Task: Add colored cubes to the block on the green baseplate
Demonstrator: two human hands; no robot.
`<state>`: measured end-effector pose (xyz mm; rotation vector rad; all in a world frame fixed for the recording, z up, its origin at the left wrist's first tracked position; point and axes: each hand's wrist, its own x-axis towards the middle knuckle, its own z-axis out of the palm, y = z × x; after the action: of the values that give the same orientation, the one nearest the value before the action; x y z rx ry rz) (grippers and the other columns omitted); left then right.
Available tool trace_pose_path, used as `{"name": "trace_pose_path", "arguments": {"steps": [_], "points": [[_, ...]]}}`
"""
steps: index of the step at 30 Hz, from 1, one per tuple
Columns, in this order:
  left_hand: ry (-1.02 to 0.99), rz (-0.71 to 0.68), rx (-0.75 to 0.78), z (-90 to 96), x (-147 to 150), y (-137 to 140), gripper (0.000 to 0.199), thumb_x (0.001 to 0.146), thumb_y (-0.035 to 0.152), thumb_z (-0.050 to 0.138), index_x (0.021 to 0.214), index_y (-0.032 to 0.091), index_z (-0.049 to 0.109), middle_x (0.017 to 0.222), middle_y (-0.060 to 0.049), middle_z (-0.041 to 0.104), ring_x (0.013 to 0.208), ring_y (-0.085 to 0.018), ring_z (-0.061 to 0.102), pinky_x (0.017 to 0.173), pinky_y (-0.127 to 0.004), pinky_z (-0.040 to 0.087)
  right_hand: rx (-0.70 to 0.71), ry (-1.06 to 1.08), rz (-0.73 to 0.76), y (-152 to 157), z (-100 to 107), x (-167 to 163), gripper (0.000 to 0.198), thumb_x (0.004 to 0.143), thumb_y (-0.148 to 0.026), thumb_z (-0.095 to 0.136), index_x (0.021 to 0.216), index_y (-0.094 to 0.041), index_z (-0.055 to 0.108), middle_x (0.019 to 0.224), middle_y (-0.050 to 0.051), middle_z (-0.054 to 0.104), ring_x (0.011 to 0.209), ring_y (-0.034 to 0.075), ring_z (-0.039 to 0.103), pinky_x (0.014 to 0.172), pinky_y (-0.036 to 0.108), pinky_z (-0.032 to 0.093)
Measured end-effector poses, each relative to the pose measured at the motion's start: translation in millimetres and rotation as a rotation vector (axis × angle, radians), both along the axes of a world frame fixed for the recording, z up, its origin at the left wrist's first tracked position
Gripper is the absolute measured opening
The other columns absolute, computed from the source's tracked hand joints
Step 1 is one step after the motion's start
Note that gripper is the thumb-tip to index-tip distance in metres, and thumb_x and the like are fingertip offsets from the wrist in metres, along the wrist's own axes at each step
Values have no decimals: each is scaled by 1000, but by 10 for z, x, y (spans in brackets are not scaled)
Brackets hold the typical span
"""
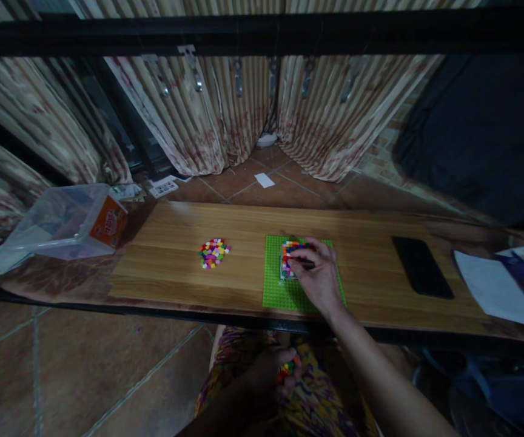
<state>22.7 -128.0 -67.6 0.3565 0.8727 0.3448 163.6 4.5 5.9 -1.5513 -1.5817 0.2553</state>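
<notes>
My right hand (320,273) reaches over a green studded baseplate (272,291), its fingers pinched together. What lies between the fingertips is too small to make out. Under and beside those fingers is a block of many-coloured small bricks (288,272), with a pale edge on its left side; the hand covers part of it. Below the table edge, over my lap, my left hand (276,366) is closed around a handful of loose coloured bricks (288,369). Left of the baseplate, a pile of small coloured bricks (214,253) lies on the wooden board.
The wooden board (162,273) lies on a table. At the left stands a clear plastic box (68,233) with an orange label. On the right are a black phone-like slab (422,267) and white paper (498,285). A dark bar (262,33) crosses above, with hanging metal clips.
</notes>
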Motion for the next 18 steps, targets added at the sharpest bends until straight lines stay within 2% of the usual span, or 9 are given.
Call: {"name": "trace_pose_path", "arguments": {"steps": [5,11,18], "points": [[33,0,-8,-22,10,-12,34,70,49,60,73,15,54,61,1,51,43,-4,34,42,-20,11,24,-31,-27,58,70,30,19,80,-36,60,89,-23,70,120,8,54,113,25,46,97,44,35],[16,6,-5,44,0,-3,36,69,50,60,71,15,53,61,2,50,42,-3,31,41,-19,13,-61,-170,29,253,66,20,31,80,-43,59,101,-22,68,119,11,56,113,28,46,95,48,34],[5,10,-25,46,8,1,36,68,50,61,75,16,52,64,2,50,41,-3,31,39,-19,13,-128,-209,75,264,17,29,31,83,-44,56,104,-23,65,107,8,64,102,26,52,90,43,37]]}}
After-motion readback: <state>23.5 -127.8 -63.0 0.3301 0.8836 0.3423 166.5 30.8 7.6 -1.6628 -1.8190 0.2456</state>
